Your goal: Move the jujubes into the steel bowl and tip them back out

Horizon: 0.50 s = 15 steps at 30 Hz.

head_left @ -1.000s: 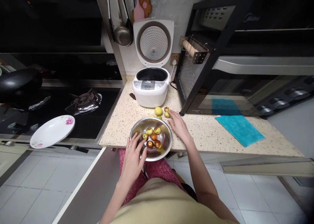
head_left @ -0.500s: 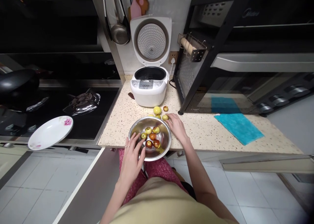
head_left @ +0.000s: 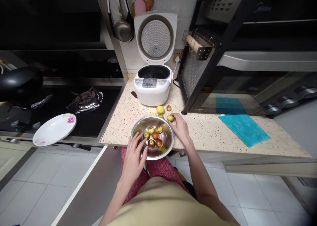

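Note:
A steel bowl (head_left: 170, 143) with several green and red-brown fruits (head_left: 151, 143) inside overhangs the counter's front edge. My left hand (head_left: 133, 156) lies over the bowl's left side, fingers spread, the fingertips by a greenish fruit (head_left: 146, 135). Behind the bowl's right rim, my right hand (head_left: 180, 128) has its fingertips at a yellow-green fruit (head_left: 170, 118) on the counter; whether it grips the fruit is hard to tell. A larger yellow fruit (head_left: 160, 109) and a small reddish one (head_left: 168, 108) rest just behind. Another greenish fruit is partly hidden by the rim.
A white rice cooker (head_left: 153, 95) stands open behind the fruits. At right are a black rack (head_left: 190, 100) with an oven and a blue cloth (head_left: 244, 129). A floral white plate (head_left: 53, 130) juts over the hob's front edge at left, below an open drawer's level.
The view has shifted slightly. My right hand has moved a little to the right along with the fruit at its fingertips, away from the larger yellow fruit. My left hand stays at the bowl.

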### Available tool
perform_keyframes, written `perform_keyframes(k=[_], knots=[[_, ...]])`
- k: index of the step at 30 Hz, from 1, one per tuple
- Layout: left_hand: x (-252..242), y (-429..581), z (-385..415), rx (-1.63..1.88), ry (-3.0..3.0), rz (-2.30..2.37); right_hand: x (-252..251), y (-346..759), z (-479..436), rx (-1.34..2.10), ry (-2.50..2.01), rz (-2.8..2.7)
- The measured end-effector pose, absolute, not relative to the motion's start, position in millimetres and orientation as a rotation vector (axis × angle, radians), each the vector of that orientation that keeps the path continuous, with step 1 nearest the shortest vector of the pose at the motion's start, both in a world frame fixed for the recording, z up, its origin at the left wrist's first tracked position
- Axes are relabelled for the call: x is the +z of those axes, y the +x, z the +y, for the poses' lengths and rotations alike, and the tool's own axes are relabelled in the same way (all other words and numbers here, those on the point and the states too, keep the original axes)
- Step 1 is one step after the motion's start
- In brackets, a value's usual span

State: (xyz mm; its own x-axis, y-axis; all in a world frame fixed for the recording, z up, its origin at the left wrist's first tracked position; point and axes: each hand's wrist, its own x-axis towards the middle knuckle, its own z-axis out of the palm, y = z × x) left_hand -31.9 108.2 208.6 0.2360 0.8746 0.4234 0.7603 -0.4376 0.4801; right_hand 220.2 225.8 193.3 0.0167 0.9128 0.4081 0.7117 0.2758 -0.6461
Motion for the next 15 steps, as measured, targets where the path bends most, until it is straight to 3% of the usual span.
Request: perform_keyframes(k=[8,15], knots=[[218,-28,108,1.125,2.251,1.482,235,200,179,0.387,-1.256,-1.785],[225,-28,109,1.091,2.272,1.419,234,152,157,0.626,-1.118,-2.036]])
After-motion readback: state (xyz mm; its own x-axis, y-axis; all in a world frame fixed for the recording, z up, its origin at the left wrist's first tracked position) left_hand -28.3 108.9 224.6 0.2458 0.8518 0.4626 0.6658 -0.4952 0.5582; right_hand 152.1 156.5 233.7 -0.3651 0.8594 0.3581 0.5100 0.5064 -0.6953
